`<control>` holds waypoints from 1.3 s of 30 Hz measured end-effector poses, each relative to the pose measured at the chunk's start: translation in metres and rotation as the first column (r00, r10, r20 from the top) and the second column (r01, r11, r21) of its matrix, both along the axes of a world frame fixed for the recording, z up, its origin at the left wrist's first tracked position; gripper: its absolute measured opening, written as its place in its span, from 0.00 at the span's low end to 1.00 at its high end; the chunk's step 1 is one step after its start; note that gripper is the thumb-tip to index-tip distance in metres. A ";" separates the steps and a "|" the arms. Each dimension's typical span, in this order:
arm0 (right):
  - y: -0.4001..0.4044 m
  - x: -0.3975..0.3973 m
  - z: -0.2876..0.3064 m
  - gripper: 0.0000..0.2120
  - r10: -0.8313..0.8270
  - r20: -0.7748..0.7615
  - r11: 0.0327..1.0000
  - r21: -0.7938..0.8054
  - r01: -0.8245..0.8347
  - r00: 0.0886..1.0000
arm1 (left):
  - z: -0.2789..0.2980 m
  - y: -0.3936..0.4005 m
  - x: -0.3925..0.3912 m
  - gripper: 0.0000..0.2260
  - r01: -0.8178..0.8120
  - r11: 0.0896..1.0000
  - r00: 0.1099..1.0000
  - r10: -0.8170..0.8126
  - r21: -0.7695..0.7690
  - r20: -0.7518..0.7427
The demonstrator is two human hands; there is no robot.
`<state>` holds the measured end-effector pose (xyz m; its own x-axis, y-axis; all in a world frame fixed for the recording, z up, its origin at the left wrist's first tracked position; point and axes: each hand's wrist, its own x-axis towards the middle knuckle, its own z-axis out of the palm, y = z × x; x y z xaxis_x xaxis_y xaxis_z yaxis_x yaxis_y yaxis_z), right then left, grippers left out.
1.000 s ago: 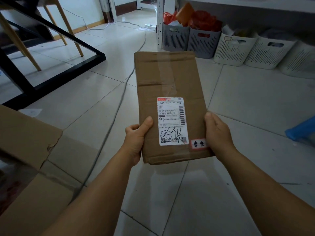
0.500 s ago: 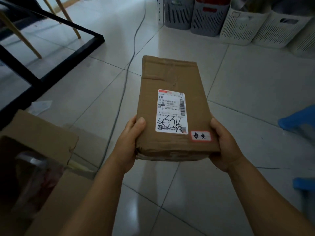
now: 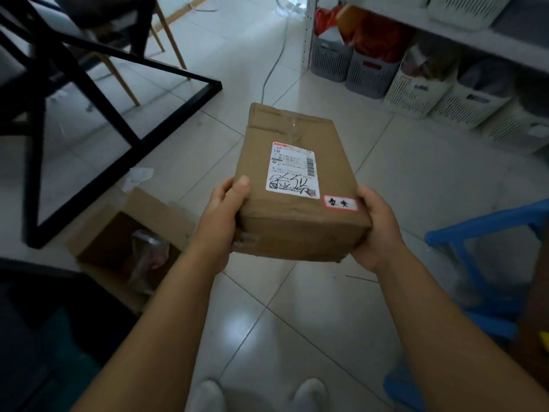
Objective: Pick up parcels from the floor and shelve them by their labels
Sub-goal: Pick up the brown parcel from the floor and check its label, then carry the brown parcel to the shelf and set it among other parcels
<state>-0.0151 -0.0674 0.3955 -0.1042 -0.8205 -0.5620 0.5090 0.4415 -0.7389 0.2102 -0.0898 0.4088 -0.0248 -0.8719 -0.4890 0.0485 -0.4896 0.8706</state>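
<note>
1. The tiled floor (image 3: 297,337) fills most of the view, pale and glossy, with a grey cable (image 3: 274,66) running across it toward the top.
2. A black metal frame (image 3: 98,93) stands on the floor at upper left, with slim wooden legs (image 3: 175,52) behind it.
3. A shelf unit (image 3: 475,34) runs along the upper right; beneath it sit slotted baskets, grey ones (image 3: 350,66) at the left and white ones (image 3: 416,93) further right.
4. A blue plastic stool (image 3: 487,230) stands at the right edge.
5. An open cardboard box (image 3: 148,209) lies on the floor at lower left, with crumpled clear plastic (image 3: 148,257) inside.
6. The brown cardboard parcel (image 3: 297,227) is held in the air above the floor, in the middle of the view, long side pointing away.
7. The left hand (image 3: 222,212) grips the parcel's near left corner, thumb on top and fingers curled underneath.
8. The right hand (image 3: 377,227) clasps the near right corner the same way.
9. A white shipping label (image 3: 292,171) with black scrawl sits on the top face.
10. A small red-edged sticker (image 3: 341,203) lies just beside it, near the right thumb.
</note>
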 end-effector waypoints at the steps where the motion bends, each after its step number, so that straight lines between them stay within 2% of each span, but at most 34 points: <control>1: 0.003 0.000 0.019 0.21 -0.002 -0.007 1.000 -0.003 0.002 1.000 | 0.020 0.005 -0.003 0.39 -0.033 0.999 0.999 0.033 0.004 0.015; 5: 0.019 0.004 0.089 0.19 0.027 -0.006 0.998 -0.057 -0.028 1.000 | 0.093 0.026 -0.007 0.30 -0.130 0.991 0.989 0.128 0.024 0.075; 11: 0.068 0.018 0.170 0.23 0.082 0.007 0.989 -0.123 -0.080 0.997 | 0.180 0.077 0.002 0.17 -0.201 0.979 0.975 0.199 0.017 0.099; 14: 0.098 0.030 0.208 0.23 0.118 -0.025 0.984 -0.134 -0.120 0.993 | 0.219 0.116 0.014 0.21 -0.152 0.988 0.984 0.151 0.011 0.099; 18: 0.141 0.049 0.264 0.21 0.146 -0.066 0.977 -0.148 -0.155 0.987 | 0.275 0.170 0.032 0.24 -0.191 0.982 0.978 0.191 -0.004 0.088; 22: 0.176 0.069 0.312 0.23 0.164 -0.108 0.968 -0.173 -0.181 0.981 | 0.320 0.218 0.046 0.33 -0.240 0.970 0.966 0.242 -0.037 0.086; 26: 0.201 0.084 0.353 0.24 0.190 -0.111 0.953 -0.219 -0.210 0.976 | 0.360 0.261 0.057 0.32 -0.310 0.947 0.949 0.313 -0.081 0.025; 30: 0.219 0.093 0.384 0.22 0.242 -0.128 0.921 -0.281 -0.269 0.962 | 0.393 0.298 0.062 0.39 -0.389 0.911 0.918 0.395 -0.137 0.026; 35: 0.238 0.089 0.412 0.21 0.273 -0.130 0.898 -0.320 -0.301 0.953 | 0.422 0.336 0.057 0.28 -0.443 0.880 0.892 0.452 -0.171 0.017; 39: 0.252 0.087 0.437 0.16 0.332 -0.144 0.845 -0.394 -0.361 0.932 | 0.444 0.365 0.049 0.27 -0.503 0.834 0.855 0.518 -0.227 0.008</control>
<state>0.0721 0.1846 0.8325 0.2046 -0.9636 -0.1721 0.3218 0.2323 -0.9179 0.2596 0.2752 0.8531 0.4785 -0.8326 -0.2789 0.1795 -0.2182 0.9592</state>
